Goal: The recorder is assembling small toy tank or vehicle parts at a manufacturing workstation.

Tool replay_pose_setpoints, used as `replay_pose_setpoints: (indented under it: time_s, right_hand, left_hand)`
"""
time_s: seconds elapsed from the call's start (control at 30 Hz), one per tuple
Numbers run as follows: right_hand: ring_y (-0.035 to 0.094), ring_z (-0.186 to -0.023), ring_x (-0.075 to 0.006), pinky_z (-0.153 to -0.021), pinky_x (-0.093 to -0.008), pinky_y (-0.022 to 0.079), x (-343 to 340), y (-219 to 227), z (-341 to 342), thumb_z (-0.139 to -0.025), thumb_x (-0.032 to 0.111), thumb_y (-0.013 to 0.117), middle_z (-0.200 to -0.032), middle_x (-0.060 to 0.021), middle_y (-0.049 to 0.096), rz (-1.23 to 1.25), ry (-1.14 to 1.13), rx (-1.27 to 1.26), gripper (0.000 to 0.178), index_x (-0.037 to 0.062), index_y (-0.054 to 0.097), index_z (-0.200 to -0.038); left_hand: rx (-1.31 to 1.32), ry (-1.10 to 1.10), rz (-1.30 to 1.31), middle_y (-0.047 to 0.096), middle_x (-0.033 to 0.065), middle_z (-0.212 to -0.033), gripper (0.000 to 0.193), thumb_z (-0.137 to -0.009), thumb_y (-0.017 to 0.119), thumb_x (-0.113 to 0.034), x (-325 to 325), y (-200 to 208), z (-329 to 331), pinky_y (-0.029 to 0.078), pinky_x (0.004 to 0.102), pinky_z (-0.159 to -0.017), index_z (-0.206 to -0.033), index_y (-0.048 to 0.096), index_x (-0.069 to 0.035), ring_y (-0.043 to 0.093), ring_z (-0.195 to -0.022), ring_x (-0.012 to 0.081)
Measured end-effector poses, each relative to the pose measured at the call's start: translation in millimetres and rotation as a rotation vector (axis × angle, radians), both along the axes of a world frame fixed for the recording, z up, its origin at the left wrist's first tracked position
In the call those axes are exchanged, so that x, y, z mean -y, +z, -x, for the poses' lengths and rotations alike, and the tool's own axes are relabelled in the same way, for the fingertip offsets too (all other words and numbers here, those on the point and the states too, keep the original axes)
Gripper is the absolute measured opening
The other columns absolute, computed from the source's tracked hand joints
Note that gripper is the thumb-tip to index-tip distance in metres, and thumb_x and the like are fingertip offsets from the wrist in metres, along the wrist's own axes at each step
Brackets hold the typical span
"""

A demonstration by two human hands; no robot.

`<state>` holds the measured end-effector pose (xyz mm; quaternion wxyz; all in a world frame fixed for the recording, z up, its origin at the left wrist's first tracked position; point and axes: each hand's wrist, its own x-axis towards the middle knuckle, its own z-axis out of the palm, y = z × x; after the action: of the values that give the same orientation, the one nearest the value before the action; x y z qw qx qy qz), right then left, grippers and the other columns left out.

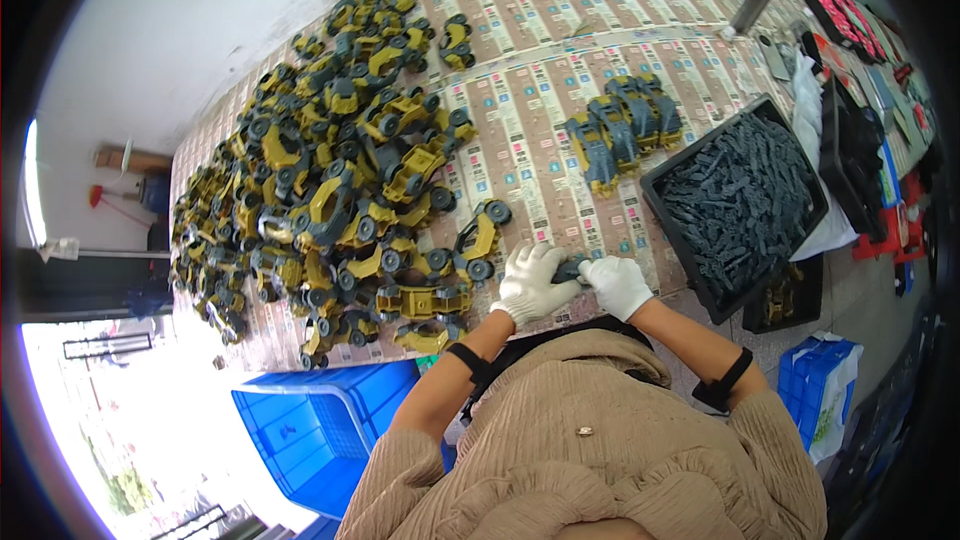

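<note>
My left hand (532,285), in a white glove, lies at the near edge of the table with its fingers around a small dark grey plastic part (570,268). The gloved right hand (617,286) is closed at the other end of the same part; its fingertips are partly hidden. Left of my hands spreads a big heap of yellow and grey toy vehicles (335,212), and one toy vehicle (481,240) lies nearest the left hand. Farther off, several toy vehicles with grey tops (622,128) stand side by side.
To the right a black crate (712,285) full of dark grey plastic parts rests tilted on the table edge. A smaller black box (800,308) is below it. Blue crates (305,440) stand below the table at left and a blue-and-white package (818,385) at right. Patterned sheeting (560,30) covers the table.
</note>
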<state>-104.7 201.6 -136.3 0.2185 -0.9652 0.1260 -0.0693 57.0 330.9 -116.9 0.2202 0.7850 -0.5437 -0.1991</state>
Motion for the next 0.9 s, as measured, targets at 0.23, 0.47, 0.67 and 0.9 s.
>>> replay_pose_setpoints:
  time_s: [0.23, 0.47, 0.67, 0.9]
  right_hand:
    - [0.07, -0.08, -0.0296, -0.064, -0.0461, 0.053, -0.9, -4.3, -6.4, -0.09, 0.019, 0.057, -0.082, -0.01, 0.067, -0.033, 0.089, -0.145, 0.014, 0.0104, 0.062, -0.1]
    - [0.069, -0.074, -0.0281, -0.064, -0.0423, 0.05, 16.3, -26.9, -17.4, -0.097, 0.047, 0.063, -0.074, -0.0107, 0.067, -0.744, -0.142, -0.456, 0.041, 0.0065, 0.07, -0.092]
    - [0.028, -0.047, -0.008, -0.042, -0.0283, 0.023, 8.1, -39.4, -13.0, -0.094, 0.04, 0.072, -0.06, 0.0052, 0.037, -1.992, -0.575, -0.495, 0.036, 0.0113, 0.061, -0.077]
    - [0.036, -0.049, -0.009, -0.046, -0.0293, 0.026, 2.6, -21.1, -18.0, -0.09, 0.021, 0.069, -0.06, 0.0039, 0.048, -1.551, -0.739, -0.41, 0.023, 0.0107, 0.064, -0.07]
  left_hand:
    - [-0.21, -0.157, -0.214, 0.066, 0.0203, -0.103, 0.056, -0.082, 0.065, -0.058, 8.5, -0.9, -27.1, 0.044, 0.0468, -0.092, -0.105, 0.072, -0.007, 0.06, -0.104, 0.0381]
    - [-0.225, -0.164, -0.393, 0.067, 0.0209, -0.102, 0.068, -0.079, 0.063, -0.066, 26.5, 11.5, -27.5, 0.043, 0.046, -0.091, -0.094, 0.071, -0.001, 0.058, -0.105, 0.038]
    - [-0.287, -0.125, -0.454, 0.064, 0.0167, -0.073, 0.069, -0.07, 0.07, -0.065, 35.1, 10.2, -32.7, 0.047, 0.0418, -0.069, -0.08, 0.068, 0.003, 0.062, -0.073, 0.0292]
    - [-0.175, -0.098, -0.296, 0.066, 0.0191, -0.076, 0.075, -0.072, 0.069, -0.073, 33.3, -0.7, -25.7, 0.047, 0.044, -0.073, -0.078, 0.066, 0.002, 0.064, -0.078, 0.0337]
